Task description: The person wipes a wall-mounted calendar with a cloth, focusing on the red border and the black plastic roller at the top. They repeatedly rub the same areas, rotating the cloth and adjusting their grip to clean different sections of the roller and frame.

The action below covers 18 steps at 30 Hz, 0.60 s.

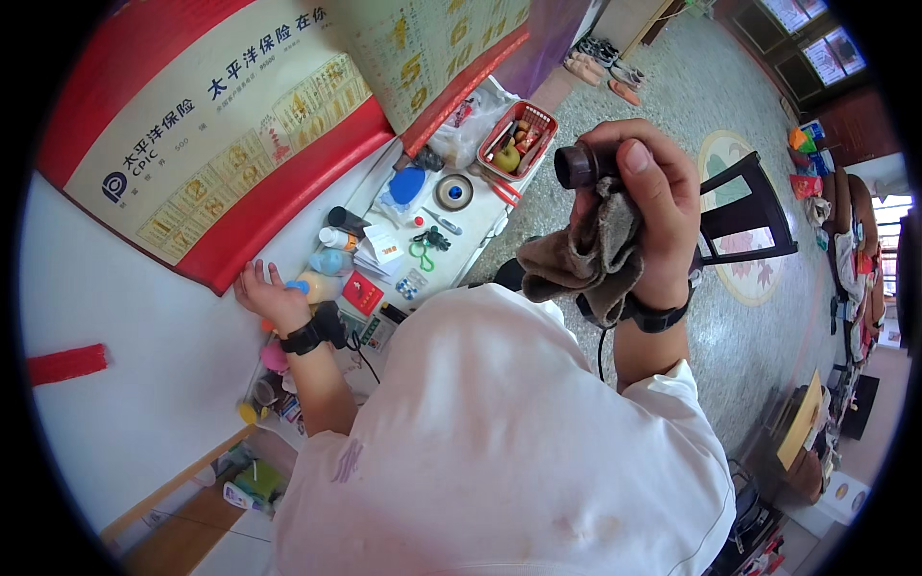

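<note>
My right hand [666, 201] is raised over the floor, its fingers closed around a dark brown cylindrical object [575, 165] with an open-looking round end. A crumpled brown cloth [583, 252] hangs from the same grip. My left hand [277, 299] is beside the white wall, palm up and fingers apart, with nothing in it. Just above its fingertips is the lower corner of a red-bordered wall calendar [216, 248]. Close to that hand, a pale bottle with a blue top [322, 286] stands on the white table [461, 248].
Along the table lie a red basket of fruit [520, 108], a plastic bag [464, 129], a roll of tape [454, 193], a digital thermometer [443, 221] and a red booklet [362, 293]. A dark chair [763, 209] stands right of my right hand. Shoes [601, 65] sit farther off.
</note>
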Motion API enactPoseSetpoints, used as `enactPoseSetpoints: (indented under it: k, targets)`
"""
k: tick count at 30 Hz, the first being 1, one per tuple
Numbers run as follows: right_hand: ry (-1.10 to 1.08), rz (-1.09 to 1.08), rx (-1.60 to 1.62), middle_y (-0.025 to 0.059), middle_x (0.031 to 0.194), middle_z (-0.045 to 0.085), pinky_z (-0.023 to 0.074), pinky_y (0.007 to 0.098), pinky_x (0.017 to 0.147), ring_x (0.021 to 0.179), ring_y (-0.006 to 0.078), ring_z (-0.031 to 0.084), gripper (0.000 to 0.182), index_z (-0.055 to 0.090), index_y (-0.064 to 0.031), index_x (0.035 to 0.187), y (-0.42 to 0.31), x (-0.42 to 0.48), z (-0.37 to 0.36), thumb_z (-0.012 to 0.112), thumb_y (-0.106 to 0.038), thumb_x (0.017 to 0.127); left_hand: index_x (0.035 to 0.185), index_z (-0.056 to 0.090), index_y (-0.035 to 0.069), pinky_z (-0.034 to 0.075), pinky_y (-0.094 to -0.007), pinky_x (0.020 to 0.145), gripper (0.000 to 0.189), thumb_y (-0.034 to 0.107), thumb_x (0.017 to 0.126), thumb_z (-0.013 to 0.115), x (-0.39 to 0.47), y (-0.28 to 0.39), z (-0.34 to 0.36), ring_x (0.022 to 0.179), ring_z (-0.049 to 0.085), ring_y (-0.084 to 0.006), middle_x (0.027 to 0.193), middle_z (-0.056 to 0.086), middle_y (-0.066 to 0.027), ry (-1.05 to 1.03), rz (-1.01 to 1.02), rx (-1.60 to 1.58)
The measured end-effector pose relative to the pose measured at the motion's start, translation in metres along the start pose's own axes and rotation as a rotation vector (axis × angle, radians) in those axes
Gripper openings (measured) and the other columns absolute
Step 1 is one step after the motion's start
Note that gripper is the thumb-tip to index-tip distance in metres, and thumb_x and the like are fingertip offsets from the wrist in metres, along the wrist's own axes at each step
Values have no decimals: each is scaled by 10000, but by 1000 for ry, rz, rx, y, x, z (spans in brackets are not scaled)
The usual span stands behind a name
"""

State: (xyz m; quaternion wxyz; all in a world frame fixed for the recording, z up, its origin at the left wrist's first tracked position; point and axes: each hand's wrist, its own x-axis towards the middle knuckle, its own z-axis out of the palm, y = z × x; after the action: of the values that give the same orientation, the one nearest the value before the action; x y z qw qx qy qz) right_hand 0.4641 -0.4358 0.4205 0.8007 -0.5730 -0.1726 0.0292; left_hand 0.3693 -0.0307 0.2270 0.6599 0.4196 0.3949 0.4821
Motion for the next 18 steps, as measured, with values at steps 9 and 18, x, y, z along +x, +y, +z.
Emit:
enactPoseSetpoints:
  k: [9, 18]
  targets:
    - [-12, 33, -154, 23, 917, 709, 491, 226, 761, 847, 79, 632, 196, 710, 9, 1046, 29, 15, 15, 703, -169, 963, 1322, 303, 22, 444, -441, 886, 605, 126, 889, 713, -33, 21, 25, 1073, 498, -249, 1246, 384, -193, 307, 493, 179]
    - [-209, 3, -98, 88, 1058, 720, 516, 273, 846, 964, 134, 667, 316, 587, -10, 1191, 34, 22, 31, 734, -119, 934, 1066, 506, -16, 500, -359, 833, 234, -93, 871, 610, -71, 19, 24, 907, 557, -222, 1033, 521, -99, -186, 926, 366]
